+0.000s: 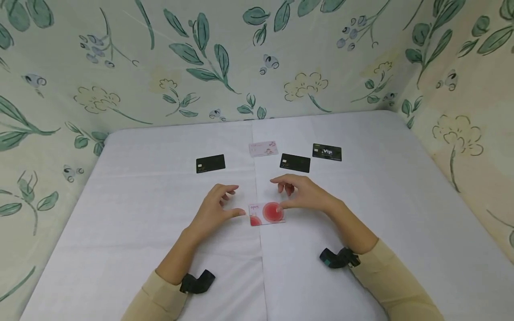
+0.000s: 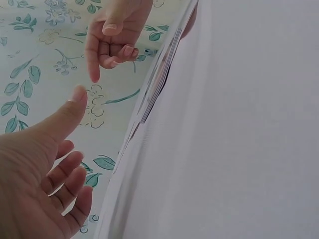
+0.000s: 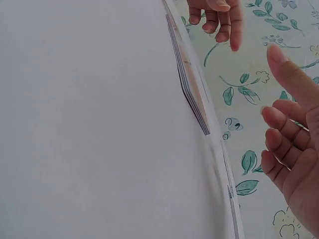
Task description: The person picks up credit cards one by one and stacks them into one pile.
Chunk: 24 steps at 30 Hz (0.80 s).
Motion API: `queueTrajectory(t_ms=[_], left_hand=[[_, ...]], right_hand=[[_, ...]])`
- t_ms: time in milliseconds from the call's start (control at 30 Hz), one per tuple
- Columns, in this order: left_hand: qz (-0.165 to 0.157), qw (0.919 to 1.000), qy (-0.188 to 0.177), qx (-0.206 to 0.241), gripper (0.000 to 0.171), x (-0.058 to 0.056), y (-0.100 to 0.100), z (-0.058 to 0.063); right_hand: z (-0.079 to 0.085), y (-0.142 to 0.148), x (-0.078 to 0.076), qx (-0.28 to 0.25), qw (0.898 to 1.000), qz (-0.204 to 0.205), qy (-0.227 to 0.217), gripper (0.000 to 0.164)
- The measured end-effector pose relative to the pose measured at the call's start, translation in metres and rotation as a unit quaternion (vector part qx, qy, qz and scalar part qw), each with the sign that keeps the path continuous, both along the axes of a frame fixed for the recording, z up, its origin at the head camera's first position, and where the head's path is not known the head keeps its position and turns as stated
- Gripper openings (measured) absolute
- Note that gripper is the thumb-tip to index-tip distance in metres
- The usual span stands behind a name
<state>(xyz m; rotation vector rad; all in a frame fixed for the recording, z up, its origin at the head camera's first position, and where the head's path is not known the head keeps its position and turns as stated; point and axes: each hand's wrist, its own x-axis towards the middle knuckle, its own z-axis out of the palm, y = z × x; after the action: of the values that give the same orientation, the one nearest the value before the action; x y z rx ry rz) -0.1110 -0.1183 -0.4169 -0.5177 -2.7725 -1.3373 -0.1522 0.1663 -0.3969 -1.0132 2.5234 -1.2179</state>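
A white card with red circles (image 1: 257, 215) lies near the middle of the table, and the wrist views show it edge-on as the top of a thin stack of cards (image 2: 160, 82). My left hand (image 1: 214, 207) is held to the left of the stack, its thumb tip just short of the card's left edge. From the right, my right hand (image 1: 307, 192) comes close, its thumb overlapping the card's right side in the head view. Both hands have loosely bent fingers with nothing between them. In the right wrist view the stack (image 3: 187, 79) stands apart from the right thumb.
Beyond the hands lie a black VIP card (image 1: 210, 163) on the left, a pale pink card (image 1: 263, 149), another black card (image 1: 295, 163) and a black card with white Vip lettering (image 1: 327, 152). A white cloth (image 1: 120, 214) covers the table, with leaf-patterned fabric (image 1: 225, 53) behind it.
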Motion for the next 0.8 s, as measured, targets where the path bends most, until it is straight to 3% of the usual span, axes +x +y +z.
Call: queueTrajectory(t_ms=[300,533,800], left_hand=[[0.017,0.9961,0.074,0.046,0.068,-0.004,-0.008,0.006],[0.056,0.9933,0.080,0.062,0.069,-0.007,-0.017,0.019],[0.072,0.9929,0.070,0.064,0.070,-0.011,-0.028,0.022]], right_hand=[[0.009,-0.009,-0.007,-0.019,0.999,-0.009,0.031,0.067],[0.016,-0.017,-0.017,-0.004,0.999,-0.013,0.043,0.066],[0.026,-0.030,-0.026,0.014,0.998,-0.027,0.051,0.064]])
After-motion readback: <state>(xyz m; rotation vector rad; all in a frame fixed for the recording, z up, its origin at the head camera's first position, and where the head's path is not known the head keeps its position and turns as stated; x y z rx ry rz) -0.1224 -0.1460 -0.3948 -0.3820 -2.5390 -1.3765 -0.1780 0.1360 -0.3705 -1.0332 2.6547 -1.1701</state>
